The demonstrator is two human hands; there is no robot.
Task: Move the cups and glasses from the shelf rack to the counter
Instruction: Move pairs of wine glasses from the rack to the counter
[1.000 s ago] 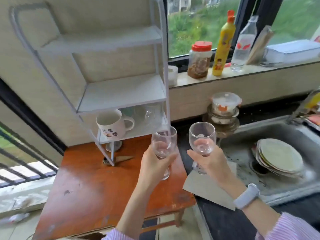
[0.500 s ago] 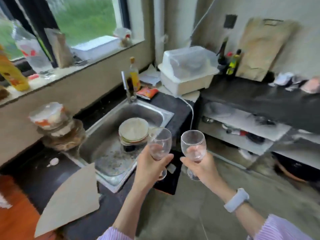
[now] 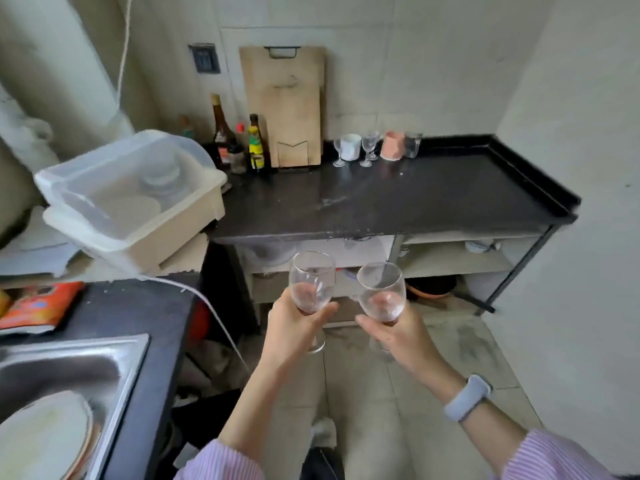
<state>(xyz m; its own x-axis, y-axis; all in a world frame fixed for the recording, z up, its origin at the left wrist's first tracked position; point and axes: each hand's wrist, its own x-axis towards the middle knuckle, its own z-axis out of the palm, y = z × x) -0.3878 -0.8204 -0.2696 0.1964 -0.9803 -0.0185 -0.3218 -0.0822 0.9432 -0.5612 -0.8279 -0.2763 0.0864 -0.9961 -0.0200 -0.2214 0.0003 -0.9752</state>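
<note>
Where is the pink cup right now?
The pink cup stands at the back of the black counter, against the wall, between a small stemmed glass and a clear glass.

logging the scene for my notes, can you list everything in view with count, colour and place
wine glasses in hand: 2, clear, one per hand, above the floor
counter: 1, black, ahead
drinkware on counter: about 6, clear glasses, a white mug, a pink cup, back edge
cutting board: 1, wood, leaning on wall
bottles: about 4, dark, left of board
dish bin: 1, translucent white, left
sink: 1, steel, lower left, plates inside
left hand: grip on a glass
right hand: grip on the other glass
</note>
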